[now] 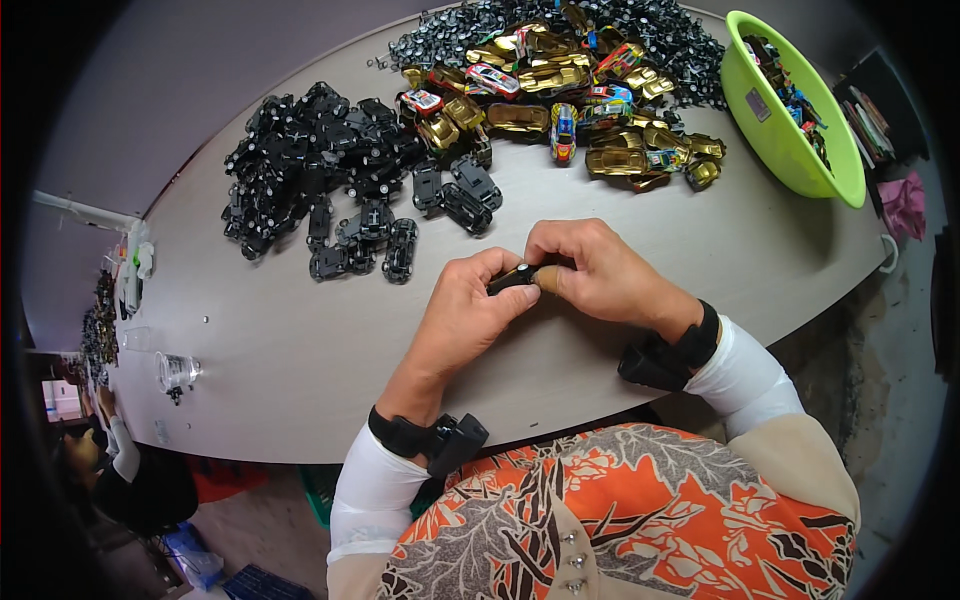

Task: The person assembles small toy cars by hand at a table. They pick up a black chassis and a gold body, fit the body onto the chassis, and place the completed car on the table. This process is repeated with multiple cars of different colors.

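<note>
Above the near middle of the table, my left hand pinches a black toy car chassis between thumb and fingers. A small pale wheel hub shows at its upper end. My right hand is closed at that same end, its thumb and fingertips pressed to the chassis; its fingers hide part of it. Beyond my hands, a few loose black chassis lie on the table, next to a large heap of black chassis on the left. Gold and printed toy car bodies are piled at the far middle.
A heap of small wheel parts covers the table's far edge. At the right stands a lime green basin holding colourful car bodies. A clear plastic cup is at the left. Another person sits at the far left.
</note>
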Tool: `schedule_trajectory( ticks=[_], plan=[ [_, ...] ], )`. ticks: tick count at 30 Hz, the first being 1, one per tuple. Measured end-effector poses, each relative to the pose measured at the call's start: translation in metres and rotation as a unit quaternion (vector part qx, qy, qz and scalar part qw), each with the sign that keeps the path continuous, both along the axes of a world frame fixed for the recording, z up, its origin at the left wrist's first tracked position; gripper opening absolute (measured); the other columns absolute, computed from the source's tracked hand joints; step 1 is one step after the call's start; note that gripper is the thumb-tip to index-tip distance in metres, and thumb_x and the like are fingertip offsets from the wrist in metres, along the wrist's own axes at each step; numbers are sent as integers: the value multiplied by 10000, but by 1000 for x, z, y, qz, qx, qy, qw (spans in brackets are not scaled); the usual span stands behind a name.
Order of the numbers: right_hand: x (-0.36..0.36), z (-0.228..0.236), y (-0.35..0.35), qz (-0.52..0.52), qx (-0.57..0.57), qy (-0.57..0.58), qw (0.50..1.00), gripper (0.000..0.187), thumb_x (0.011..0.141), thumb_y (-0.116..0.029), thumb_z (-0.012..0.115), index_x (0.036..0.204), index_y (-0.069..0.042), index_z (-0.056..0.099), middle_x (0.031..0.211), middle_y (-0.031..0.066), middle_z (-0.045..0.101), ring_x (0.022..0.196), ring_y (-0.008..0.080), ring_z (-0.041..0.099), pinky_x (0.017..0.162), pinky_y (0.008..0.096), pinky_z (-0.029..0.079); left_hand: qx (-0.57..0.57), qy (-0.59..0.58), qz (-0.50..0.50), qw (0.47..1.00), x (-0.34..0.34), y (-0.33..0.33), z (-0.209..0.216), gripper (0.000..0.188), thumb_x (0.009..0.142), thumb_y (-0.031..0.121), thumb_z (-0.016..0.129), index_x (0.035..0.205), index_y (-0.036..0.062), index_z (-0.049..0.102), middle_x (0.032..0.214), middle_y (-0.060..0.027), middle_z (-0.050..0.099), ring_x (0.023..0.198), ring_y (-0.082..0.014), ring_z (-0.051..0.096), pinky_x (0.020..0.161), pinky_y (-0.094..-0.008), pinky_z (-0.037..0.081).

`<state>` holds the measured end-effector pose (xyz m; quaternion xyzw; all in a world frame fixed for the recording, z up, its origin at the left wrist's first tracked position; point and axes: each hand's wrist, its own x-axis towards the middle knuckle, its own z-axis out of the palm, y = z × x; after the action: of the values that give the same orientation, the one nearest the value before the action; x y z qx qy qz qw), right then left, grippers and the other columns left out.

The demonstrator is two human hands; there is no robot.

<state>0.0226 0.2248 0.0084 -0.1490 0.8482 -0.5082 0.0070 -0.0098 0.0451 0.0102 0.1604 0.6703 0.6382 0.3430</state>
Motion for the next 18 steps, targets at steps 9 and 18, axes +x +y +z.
schedule_trajectory(
  ticks=[9, 18],
  plan=[
    [-6, 17, 17, 8, -219, -260, 940, 106, 813, -51, 558, 915, -24, 569, 717, -8, 526, 530, 42, 463, 447, 187, 359, 136, -137, 127, 973, -17, -12, -3, 293, 751, -13, 619, 1021, 15, 508, 759, -41, 593, 543, -89, 545, 450, -191, 421],
    [-3, 10, 12, 53, -269, -192, 942, 109, 773, -3, 548, 870, -20, 595, 719, -9, 561, 586, 56, 525, 512, 203, 433, 158, -131, 129, 970, -11, -3, -5, 173, 788, 55, 637, 951, 31, 584, 766, 8, 594, 639, -47, 543, 552, -178, 446]
  ],
)
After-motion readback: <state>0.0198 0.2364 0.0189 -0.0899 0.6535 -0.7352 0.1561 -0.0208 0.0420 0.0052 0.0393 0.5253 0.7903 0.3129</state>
